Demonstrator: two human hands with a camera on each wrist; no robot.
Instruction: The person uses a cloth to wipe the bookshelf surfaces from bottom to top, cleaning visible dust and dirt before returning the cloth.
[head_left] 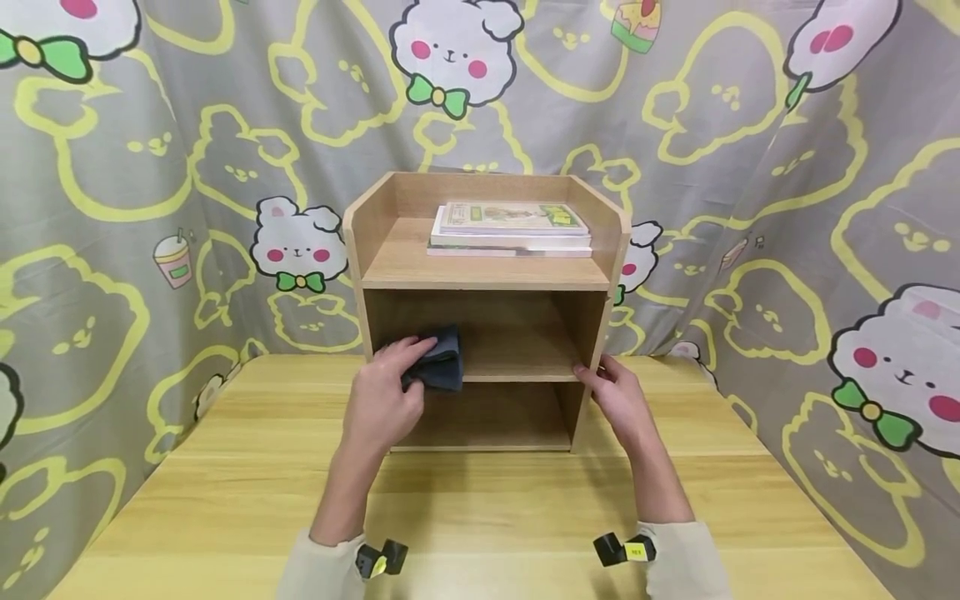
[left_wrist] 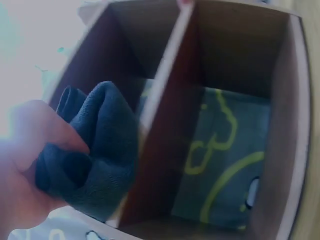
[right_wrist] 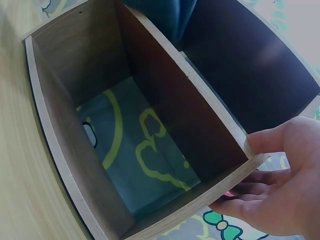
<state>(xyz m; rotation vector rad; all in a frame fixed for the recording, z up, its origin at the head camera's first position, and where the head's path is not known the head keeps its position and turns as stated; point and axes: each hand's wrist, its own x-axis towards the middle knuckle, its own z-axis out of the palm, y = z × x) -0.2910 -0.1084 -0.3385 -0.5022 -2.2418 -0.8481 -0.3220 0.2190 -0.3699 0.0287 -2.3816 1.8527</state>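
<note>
The table (head_left: 480, 517) carries an upright wooden shelf (head_left: 487, 285), positioned between the hands. Books (head_left: 513, 242) lie stacked flat on top. The right hand (head_left: 621, 398) grips the right side panel, thumb at its front. The left hand (head_left: 384, 400) holds a bunched dark blue cloth (head_left: 444, 365) at the middle compartment's left front.

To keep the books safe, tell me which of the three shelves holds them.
The top shelf: it alone bears the stacked books. The left hand holds a dark blue cloth at the middle shelf; the bottom shelf shows no books.
</note>
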